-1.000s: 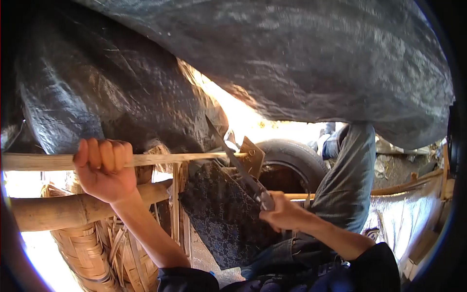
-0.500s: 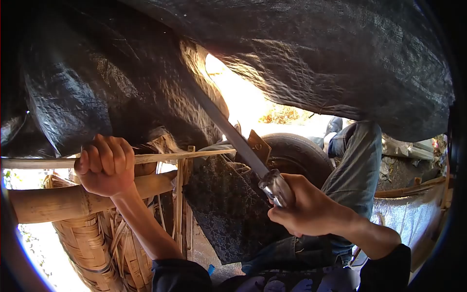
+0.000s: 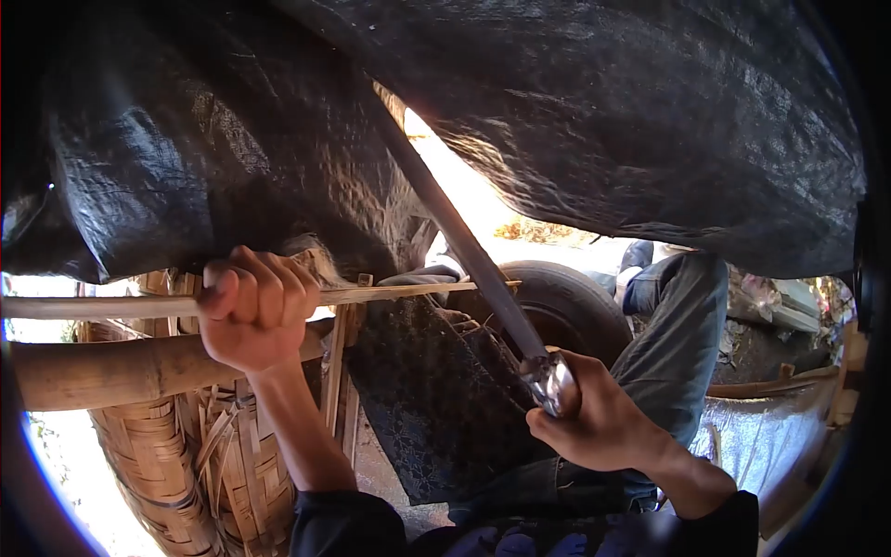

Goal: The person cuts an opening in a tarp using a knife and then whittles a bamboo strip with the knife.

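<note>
My left hand [image 3: 260,309] is closed round a long pale bamboo strip [image 3: 111,307] that runs level from the left edge to the middle. In my right hand [image 3: 599,413] is the handle of a long dark-bladed knife [image 3: 455,227], its blade slanting up and to the left. The blade crosses the strip near the strip's right end; whether they touch I cannot tell. A dark patterned cloth [image 3: 418,408] lies over my lap below the strip.
A thick bamboo pole [image 3: 121,371] runs below the strip, above woven bamboo baskets [image 3: 153,455]. A tyre [image 3: 580,302] stands beyond my lap, beside a jeans-clad leg [image 3: 677,325]. Black plastic sheeting [image 3: 650,121] hangs across the top.
The knife has come up nearer the camera since the earliest frame, then shifted slightly right and down. My left hand has moved right, still closed round the strip.
</note>
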The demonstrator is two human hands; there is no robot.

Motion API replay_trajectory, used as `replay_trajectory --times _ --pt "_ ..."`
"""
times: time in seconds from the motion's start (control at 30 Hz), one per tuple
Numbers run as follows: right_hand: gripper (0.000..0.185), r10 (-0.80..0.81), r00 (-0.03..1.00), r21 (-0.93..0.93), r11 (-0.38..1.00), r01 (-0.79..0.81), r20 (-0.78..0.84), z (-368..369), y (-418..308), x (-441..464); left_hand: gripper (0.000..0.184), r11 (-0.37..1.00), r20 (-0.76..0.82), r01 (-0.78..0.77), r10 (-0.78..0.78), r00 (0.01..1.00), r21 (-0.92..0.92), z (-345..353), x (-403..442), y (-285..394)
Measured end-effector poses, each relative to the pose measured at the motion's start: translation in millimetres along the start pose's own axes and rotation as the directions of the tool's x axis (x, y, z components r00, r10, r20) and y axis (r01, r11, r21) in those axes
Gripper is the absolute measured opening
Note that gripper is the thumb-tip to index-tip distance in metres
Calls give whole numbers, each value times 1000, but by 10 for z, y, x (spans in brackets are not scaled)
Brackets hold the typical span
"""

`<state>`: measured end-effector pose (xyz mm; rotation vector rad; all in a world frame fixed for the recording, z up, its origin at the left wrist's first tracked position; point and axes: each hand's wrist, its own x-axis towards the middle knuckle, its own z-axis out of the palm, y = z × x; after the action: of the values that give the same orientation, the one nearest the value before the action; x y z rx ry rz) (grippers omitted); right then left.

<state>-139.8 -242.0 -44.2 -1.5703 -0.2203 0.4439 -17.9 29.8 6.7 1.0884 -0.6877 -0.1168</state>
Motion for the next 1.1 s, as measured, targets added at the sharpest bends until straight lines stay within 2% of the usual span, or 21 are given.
replay_trajectory --times 0.07,0.13,0.2,0.27,0.33,0.47,0.53,0.57,0.6,0.63,0.67,0.7,0.73,0.8,0.83,0.87,0.93,0.97,1.07,1.1 --pt "20 323 941 162 928 -335 99 -47 -132 -8 46 998 54 57 -57 997 -10 68 111 109" --pt "21 293 953 107 948 -301 81 -44 -14 -16 46 999 93 54 -53 994 -7 140 196 199" --pt "21 289 952 198 932 -304 100 -39 52 -45 46 999 32 7 -8 999 31 191 202 301" --pt "20 268 960 160 947 -278 79 -43 164 -102 46 999 52 31 -33 998 35 229 238 353" --pt "19 236 970 118 963 -242 64 -58 260 -152 46 989 81 61 -72 994 133 248 248 367" --pt "19 255 964 219 939 -266 76 -34 342 -206 46 984 123 55 -76 990 167 268 265 310" --pt "20 280 958 271 920 -285 58 6 344 -216 47 997 -58 22 -17 998 79 264 251 253" --pt "21 304 952 188 934 -303 25 32 340 -210 47 996 -145 26 -14 989 80 296 240 208" --pt "23 325 946 107 941 -322 -11 62 331 -202 47 996 -136 26 -14 991 86 284 248 203" --pt "23 317 948 113 943 -314 -14 77 297 -183 47 995 -66 53 -47 997 88 261 266 200" --pt "22 242 970 54 969 -240 -34 80 238 -154 47 992 4 83 -84 996 92 234 275 194" --pt "20 168 985 -5 986 -169 -48 85 180 -128 45 995 1 99 -99 995 25 205 266 182" --pt "20 167 985 3 986 -167 -50 82 130 -99 45 994 5 105 -105 994 29 202 272 170" --pt "19 53 998 33 998 -52 -20 67 28 -24 43 993 23 116 -116 993 -4 221 306 153" --pt "15 138 989 56 989 -140 45 83 -7 2 42 993 17 120 -120 993 5 234 308 151" --pt "15 132 990 53 990 -134 42 108 76 37 42 993 22 115 -115 993 7 245 317 146" --pt "12 382 864 141 885 -445 329 150 261 140 43 992 -12 121 -121 993 36 269 325 123" --pt "11 350 894 79 920 -385 281 137 229 154 42 993 -35 117 -117 993 13 240 306 116" --pt "13 328 905 141 916 -375 271 -36 193 193 42 990 -38 125 -123 992 70 195 308 155" --pt "12 309 915 65 940 -336 261 -95 148 176 42 989 -43 128 -125 991 70 192 297 152"
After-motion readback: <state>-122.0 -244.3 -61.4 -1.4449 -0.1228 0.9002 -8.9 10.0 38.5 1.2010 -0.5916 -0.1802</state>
